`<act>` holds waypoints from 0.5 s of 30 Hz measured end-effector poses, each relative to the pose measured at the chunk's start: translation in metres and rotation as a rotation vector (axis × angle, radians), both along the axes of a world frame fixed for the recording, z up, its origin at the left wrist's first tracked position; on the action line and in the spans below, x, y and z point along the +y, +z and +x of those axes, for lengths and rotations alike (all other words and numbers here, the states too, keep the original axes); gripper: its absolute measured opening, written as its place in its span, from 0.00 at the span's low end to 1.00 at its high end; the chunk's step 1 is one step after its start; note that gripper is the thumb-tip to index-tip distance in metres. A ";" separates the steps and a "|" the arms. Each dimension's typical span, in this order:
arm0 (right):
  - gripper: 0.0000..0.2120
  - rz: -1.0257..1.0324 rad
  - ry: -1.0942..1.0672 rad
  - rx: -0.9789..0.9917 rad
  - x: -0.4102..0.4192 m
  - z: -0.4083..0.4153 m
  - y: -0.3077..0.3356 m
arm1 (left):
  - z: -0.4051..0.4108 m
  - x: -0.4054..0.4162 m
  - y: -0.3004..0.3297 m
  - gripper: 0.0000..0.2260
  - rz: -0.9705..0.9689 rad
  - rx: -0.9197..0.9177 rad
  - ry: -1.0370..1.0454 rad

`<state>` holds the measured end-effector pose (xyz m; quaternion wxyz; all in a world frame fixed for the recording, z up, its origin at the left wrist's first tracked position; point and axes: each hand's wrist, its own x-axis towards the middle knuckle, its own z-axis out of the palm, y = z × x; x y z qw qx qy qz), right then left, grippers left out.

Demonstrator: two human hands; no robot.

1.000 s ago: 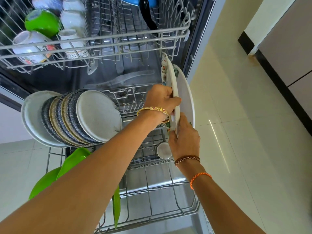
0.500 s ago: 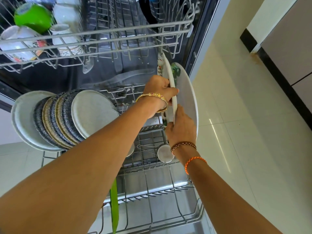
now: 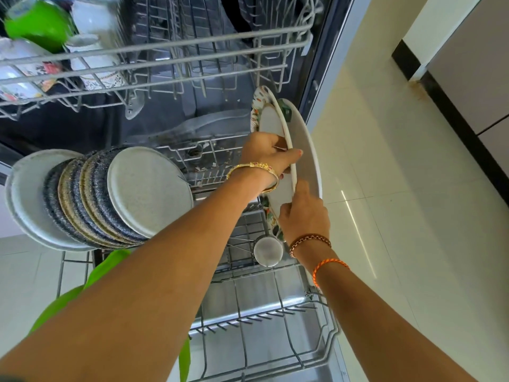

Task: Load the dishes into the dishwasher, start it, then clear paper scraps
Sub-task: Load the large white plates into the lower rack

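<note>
Two plates held over the dishwasher rack
Left hand [image 3: 268, 154] and right hand [image 3: 304, 213] fingers clamp the patterned plate [image 3: 271, 125]; white plate [image 3: 305, 150] just beyond; no writing legible.

Patterned plate [image 3: 271, 125] pinched by left hand [image 3: 265, 155]: glazed ceramic, smooth, floral rim. White plate [image 3: 305, 150] just right of it: glossy, plain. Plates left of left hand [image 3: 148, 188]: speckled stoneware look, matt, grainy. Lower rack [image 3: 261, 315] beneath both hands: grey coated wire. Floor tiles [image 3: 399, 216] right of right hand [image 3: 304, 213]: polished, reflective.
</note>
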<state>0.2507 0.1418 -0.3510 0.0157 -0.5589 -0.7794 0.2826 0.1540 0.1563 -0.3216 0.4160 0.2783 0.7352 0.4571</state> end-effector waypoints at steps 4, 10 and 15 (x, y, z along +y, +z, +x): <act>0.18 0.024 -0.030 0.080 -0.008 0.008 -0.010 | 0.008 -0.008 -0.006 0.13 0.058 0.013 0.058; 0.25 0.071 -0.014 0.193 -0.023 0.023 -0.020 | 0.019 -0.033 -0.026 0.20 0.036 -0.032 0.160; 0.26 0.139 -0.012 0.255 -0.029 0.029 -0.023 | 0.021 -0.059 -0.037 0.18 -0.002 0.014 0.168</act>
